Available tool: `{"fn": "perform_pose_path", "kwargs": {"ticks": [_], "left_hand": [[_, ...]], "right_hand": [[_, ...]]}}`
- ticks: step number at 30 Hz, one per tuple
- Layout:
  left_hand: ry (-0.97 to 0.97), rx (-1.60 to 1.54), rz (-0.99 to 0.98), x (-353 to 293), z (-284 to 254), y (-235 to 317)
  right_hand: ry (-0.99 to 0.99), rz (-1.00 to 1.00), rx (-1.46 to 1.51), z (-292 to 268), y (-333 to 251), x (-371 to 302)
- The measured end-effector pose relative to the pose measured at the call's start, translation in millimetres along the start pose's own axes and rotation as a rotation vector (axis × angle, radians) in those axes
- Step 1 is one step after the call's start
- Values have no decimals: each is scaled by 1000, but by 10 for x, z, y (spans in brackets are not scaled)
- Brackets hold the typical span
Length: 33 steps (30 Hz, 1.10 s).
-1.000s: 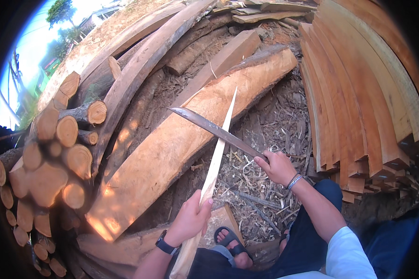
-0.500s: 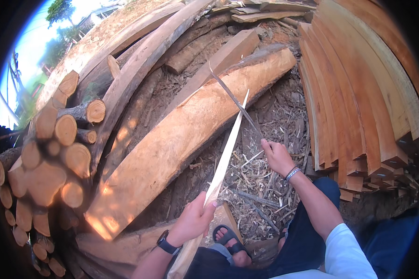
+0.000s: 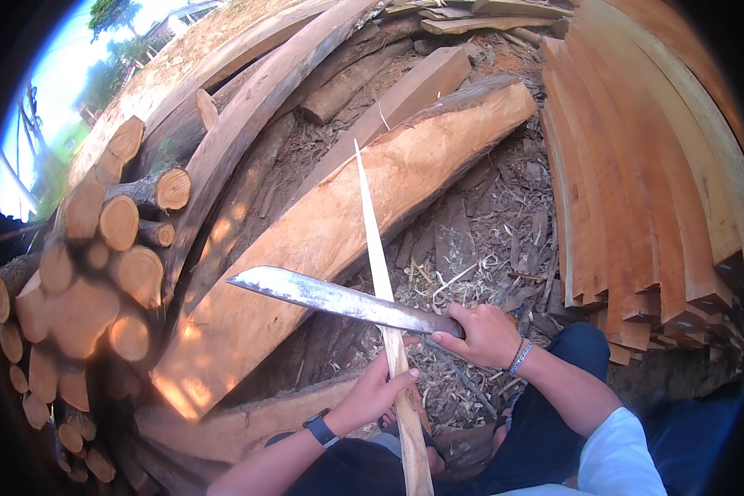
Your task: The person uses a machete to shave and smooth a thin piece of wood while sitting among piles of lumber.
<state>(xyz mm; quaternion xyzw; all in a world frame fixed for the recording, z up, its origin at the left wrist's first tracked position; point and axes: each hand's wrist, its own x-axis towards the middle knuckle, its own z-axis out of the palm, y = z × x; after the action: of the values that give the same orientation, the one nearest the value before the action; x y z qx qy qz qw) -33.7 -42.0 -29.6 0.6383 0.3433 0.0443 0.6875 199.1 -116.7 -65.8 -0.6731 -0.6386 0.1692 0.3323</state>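
The machete, gripped at its near end in the right hand, has been brought down from near the tip of the pointed stake to cross it just beyond the left hand, so a thicker stretch is seemingly being worked. The stake is gripped in that left hand, its tip now swung leftward ahead of both hands; no brand, label or writing can be read.

Outdoor daylight, bright. Sky, upper left: washed out, blue-fringed. Slab: orange sun patches at lower-left end. Knife blade: pale sheen. Log ends, left: hazy smear. Planks, right: bowed by fisheye. Lower right: deep shadow. 4 corners: black.
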Motion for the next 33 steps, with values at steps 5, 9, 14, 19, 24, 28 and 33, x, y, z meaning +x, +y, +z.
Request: {"fn": "perform_pose_path", "kwargs": {"ticks": [5,9,14,19,24,28,33], "left_hand": [[-11,-5,-14,32,-46,-33],[-13,40,16,4,20,80],[10,107,110,-27,47,98],[64,294,201,-34,56,74],[86,333,235,-33,59,13],[44,389,184,-89,65,-12],[57,473,184,-116,26,67]], "right_hand": [[5,13,-2,-67,0,-36],[16,-16,-45,-106,-10,-43],[53,-80,-98,-59,30,-44],[26,-52,-69,-72,18,-51],[68,-144,-110,-33,70,-37],[107,-63,-23,-117,108,35],[124,108,122,-158,232,104]]}}
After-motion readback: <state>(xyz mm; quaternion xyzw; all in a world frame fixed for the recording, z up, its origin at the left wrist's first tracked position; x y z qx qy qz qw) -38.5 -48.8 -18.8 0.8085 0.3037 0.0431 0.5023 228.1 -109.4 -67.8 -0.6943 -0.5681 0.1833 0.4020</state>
